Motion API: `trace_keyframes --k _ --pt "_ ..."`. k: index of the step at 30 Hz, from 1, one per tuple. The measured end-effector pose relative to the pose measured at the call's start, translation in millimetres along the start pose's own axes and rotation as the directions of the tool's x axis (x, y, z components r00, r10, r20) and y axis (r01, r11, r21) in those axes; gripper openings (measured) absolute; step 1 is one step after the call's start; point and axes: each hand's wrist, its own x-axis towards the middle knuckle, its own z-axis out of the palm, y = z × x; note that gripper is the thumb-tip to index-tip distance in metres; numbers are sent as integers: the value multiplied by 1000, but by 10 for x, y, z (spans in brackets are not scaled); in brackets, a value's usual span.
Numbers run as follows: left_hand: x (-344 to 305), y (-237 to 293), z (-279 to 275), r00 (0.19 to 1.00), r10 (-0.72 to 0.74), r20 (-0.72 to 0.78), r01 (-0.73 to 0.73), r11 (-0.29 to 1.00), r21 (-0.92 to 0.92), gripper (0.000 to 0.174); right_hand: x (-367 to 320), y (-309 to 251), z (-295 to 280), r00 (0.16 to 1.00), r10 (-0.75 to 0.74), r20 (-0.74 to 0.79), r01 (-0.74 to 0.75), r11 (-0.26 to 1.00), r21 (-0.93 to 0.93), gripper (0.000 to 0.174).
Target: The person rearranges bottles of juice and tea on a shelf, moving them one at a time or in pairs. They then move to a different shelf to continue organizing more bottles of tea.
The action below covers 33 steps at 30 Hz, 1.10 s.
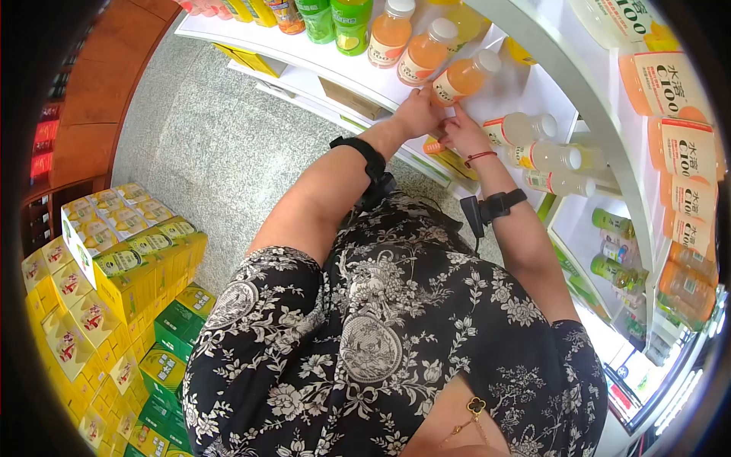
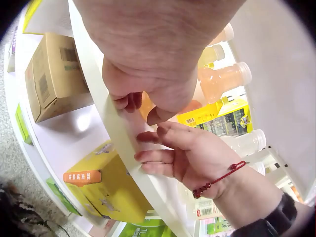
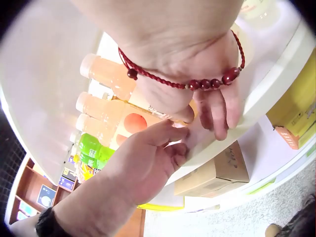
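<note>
An orange bottle with a white cap stands on the white shelf at the near end of a row, both hands at its base. The left hand has its fingers curled at the bottle's lower side; in the left wrist view a bit of orange shows between its thumb and fingers. Beside it is the right hand, with a red bead bracelet, its fingertips near the base. In the right wrist view the right hand's outer fingers hang loosely extended over the shelf; its thumb-side contact is partly hidden.
More orange bottles and green bottles stand along the shelf. Pale bottles are to the right. Below are a cardboard box and a yellow box. Yellow cartons are stacked on the left.
</note>
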Motion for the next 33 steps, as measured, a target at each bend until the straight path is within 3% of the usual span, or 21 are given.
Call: trace_keyframes --k 3,5,24,30,33 --pt "12 -31 -43 1000 -20 -24 19 999 -32 73 53 6 17 1000 6 25 -5 1000 -11 66" --pt "-58 99 -177 992 -53 113 53 999 6 92 26 -15 30 1000 15 12 -15 1000 -4 67" --pt "-146 198 -263 991 -52 125 46 998 45 93 52 36 28 1000 25 -1 -25 1000 -19 67" --pt "-192 51 -159 996 -37 85 33 998 46 77 -45 111 9 999 -51 3 51 999 -6 62" --pt "-266 6 -93 999 23 43 -29 988 150 65 -271 191 -109 999 6 34 -6 1000 19 59"
